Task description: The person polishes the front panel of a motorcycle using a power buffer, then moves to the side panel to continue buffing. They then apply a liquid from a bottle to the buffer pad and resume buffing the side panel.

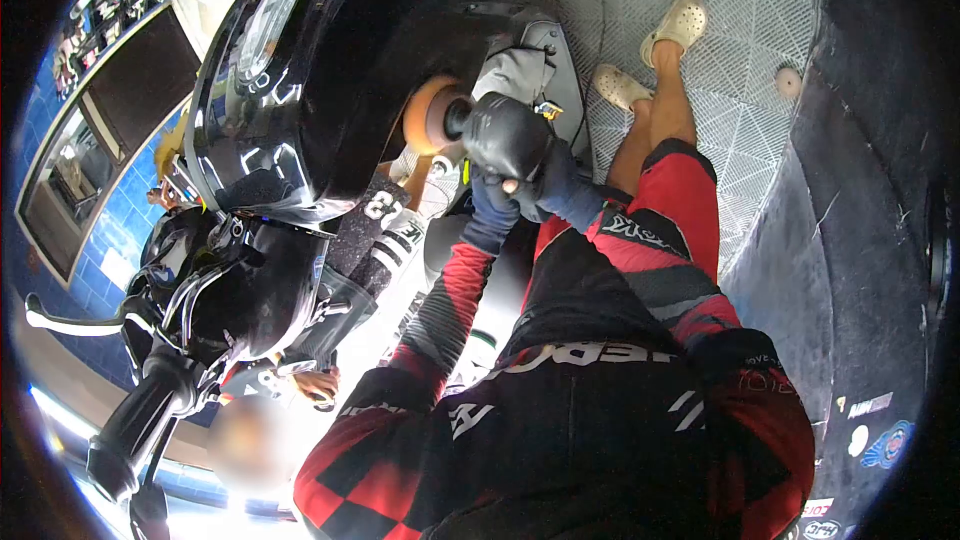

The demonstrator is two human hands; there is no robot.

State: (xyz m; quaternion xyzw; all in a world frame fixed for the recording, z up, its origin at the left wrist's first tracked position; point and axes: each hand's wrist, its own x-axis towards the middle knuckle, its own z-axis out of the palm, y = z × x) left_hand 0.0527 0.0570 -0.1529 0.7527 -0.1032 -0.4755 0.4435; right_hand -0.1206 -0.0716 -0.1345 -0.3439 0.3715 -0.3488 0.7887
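Both my hands wear dark gloves and are wrapped round a black power polisher (pixel 505 137) in front of my body. My left hand (pixel 492 205) is closed on its near end, and my right hand (pixel 566 183) grips it just beside. The round orange foam pad (pixel 430 115) on the polisher's front lies against or very near the lower edge of a glossy black motorcycle body panel (pixel 340 60). The exact contact is hidden. Grey cloth or cover (pixel 512 78) shows beside the polisher.
The motorcycle's handlebar grip (pixel 165 390) and brake lever (pixel 70 318) stick out at the lower left. Another person's hand (pixel 315 385) is beyond the bike. Grey grated floor (pixel 740 120) and a dark wall or sheet (pixel 870 200) lie to the right.
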